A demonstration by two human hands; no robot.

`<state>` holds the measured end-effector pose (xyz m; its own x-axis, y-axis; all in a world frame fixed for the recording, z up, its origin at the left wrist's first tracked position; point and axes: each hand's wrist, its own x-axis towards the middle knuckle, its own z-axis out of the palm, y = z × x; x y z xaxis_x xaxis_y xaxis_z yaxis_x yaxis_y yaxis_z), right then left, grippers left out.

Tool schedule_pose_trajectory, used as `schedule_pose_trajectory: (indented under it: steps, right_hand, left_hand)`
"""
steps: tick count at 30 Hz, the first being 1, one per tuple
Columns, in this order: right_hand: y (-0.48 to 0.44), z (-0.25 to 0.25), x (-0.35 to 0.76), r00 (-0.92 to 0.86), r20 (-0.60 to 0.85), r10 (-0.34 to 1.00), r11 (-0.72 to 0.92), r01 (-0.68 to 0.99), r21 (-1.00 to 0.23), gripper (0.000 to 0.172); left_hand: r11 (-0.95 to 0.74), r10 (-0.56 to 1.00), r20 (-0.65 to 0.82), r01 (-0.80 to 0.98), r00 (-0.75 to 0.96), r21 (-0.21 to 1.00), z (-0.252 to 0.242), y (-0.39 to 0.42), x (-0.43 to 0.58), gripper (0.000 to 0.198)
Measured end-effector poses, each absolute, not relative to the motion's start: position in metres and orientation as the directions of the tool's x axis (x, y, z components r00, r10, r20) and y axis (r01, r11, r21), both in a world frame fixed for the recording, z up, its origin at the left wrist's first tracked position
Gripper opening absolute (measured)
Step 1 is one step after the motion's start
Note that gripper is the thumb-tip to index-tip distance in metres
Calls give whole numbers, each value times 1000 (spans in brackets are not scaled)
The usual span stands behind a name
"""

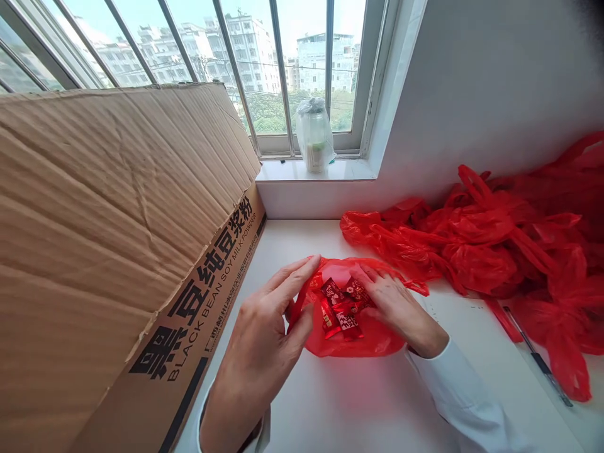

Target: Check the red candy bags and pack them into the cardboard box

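A red plastic bag lies open on the white table in front of me. Several small red packets rest on or in it. My left hand pinches the bag's left rim between thumb and fingers, the other fingers stretched over the opening. My right hand lies on the bag's right side, fingertips pressing on the packets; I cannot tell whether it grips one.
A large cardboard box marked BLACK BEAN SOY MILK POWDER fills the left. A heap of red plastic bags lies at the right against the wall, a pen beside it. A bagged jar stands on the windowsill.
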<state>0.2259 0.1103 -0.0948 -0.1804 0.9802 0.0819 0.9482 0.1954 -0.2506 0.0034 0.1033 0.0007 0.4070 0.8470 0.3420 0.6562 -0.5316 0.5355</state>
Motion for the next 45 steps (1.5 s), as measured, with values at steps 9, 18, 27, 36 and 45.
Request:
schedule_pose_trajectory:
  steps: [9, 18, 27, 36, 45]
  right_hand:
    - [99, -71, 247, -218, 43, 975, 222, 947, -232, 42]
    - [79, -37, 271, -97, 529, 843, 279, 919, -277, 37]
    - [88, -42, 292, -44, 51, 998, 64, 843, -534, 20]
    - [81, -26, 279, 452, 545, 706, 138, 668, -732, 20]
    - [78, -25, 277, 513, 575, 638, 307, 515, -800, 26]
  left_hand:
    - [-477, 878, 291, 722, 379, 500, 6, 99, -9, 47]
    - [-301, 954, 174, 734, 246, 608, 14, 94, -29, 28]
    - [-146, 954, 132, 33, 270, 989, 12, 113, -17, 22]
    - [-184, 964, 145, 167, 224, 969, 7, 111, -24, 36]
    - [-225, 973, 218, 103, 76, 969, 15, 107, -34, 23]
